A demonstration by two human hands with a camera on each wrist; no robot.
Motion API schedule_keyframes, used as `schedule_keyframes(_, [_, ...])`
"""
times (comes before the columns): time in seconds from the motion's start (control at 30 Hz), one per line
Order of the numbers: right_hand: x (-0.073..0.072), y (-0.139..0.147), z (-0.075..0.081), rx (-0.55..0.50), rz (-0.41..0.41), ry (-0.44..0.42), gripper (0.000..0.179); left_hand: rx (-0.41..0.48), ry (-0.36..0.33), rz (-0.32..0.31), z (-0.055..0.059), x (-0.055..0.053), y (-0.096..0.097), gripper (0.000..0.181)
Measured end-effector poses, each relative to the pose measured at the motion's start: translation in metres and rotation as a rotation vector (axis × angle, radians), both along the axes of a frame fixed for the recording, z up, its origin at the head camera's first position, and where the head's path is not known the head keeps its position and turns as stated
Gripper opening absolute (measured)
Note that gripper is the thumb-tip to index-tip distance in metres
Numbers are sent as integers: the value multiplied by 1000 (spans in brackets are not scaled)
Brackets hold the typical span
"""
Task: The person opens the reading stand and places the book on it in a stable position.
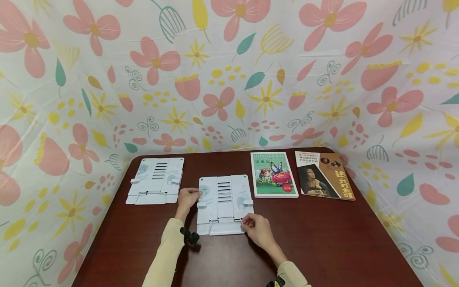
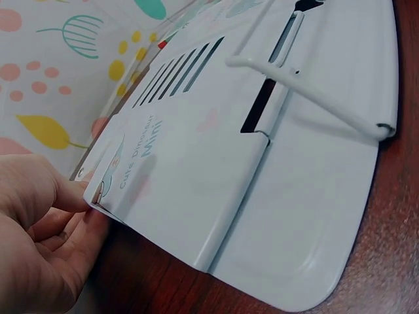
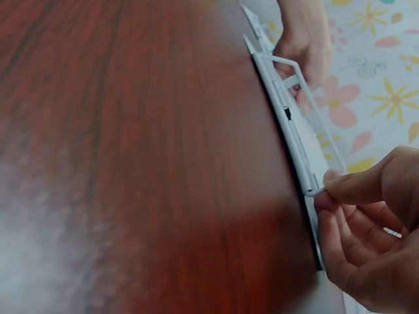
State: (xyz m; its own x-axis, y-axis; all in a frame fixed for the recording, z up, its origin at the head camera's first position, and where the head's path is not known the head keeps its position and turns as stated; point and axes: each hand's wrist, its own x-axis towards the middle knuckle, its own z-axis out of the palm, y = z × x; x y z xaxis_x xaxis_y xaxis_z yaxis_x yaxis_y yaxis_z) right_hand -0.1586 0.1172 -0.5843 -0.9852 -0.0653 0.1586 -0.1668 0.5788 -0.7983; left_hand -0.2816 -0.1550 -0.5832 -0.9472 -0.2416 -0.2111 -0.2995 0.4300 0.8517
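In the middle of the table lies a white metal book stand (image 1: 233, 187) with slots, side clips and pale printed pictures. My left hand (image 1: 188, 198) holds its left edge, thumb on top and fingers under it, as the left wrist view shows. A white wire bracket (image 2: 314, 97) stands raised over the stand's lower ledge. Thumb and forefinger of my right hand (image 1: 259, 229) pinch the bracket's right end by the stand's front right corner; in the right wrist view the other fingers curl below it.
A second, similar book stand (image 1: 154, 181) lies at the back left. At the back right are a green-and-white insect book (image 1: 274, 175) and a brown book (image 1: 324, 175) with a portrait. Flowered cloth (image 1: 229, 79) hangs behind the dark red table (image 1: 322, 239).
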Motion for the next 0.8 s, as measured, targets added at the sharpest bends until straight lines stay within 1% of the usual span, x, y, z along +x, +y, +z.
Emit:
schedule_keyframes(0.13, [2, 2, -4, -44, 20, 22, 22, 3, -12, 0, -2, 0, 0, 26])
schedule_keyframes(0.3, [5, 5, -9, -67, 49, 52, 22, -1, -17, -11, -4, 1, 0, 27])
schedule_keyframes(0.47, [7, 7, -12, -87, 69, 109, 22, 2, -24, -4, -3, 1, 0, 25])
schedule_keyframes(0.57, [7, 8, -13, -89, 82, 123, 23, 6, -22, -7, -1, 1, 0, 25])
schedule_keyframes(0.63, [5, 10, -12, -79, 102, 114, 21, 10, -25, -4, 0, 1, 0, 25])
schedule_keyframes(0.7, [1, 13, -8, -62, 144, 80, 18, 13, -19, -3, 2, 1, 0, 25])
schedule_keyframes(0.77, [-7, 18, -2, -73, 189, 2, 13, 20, -15, -3, 3, 2, 1, 25])
schedule_keyframes(0.8, [-12, 20, 2, -85, 195, -36, 11, 24, -11, -5, 3, 2, 1, 25])
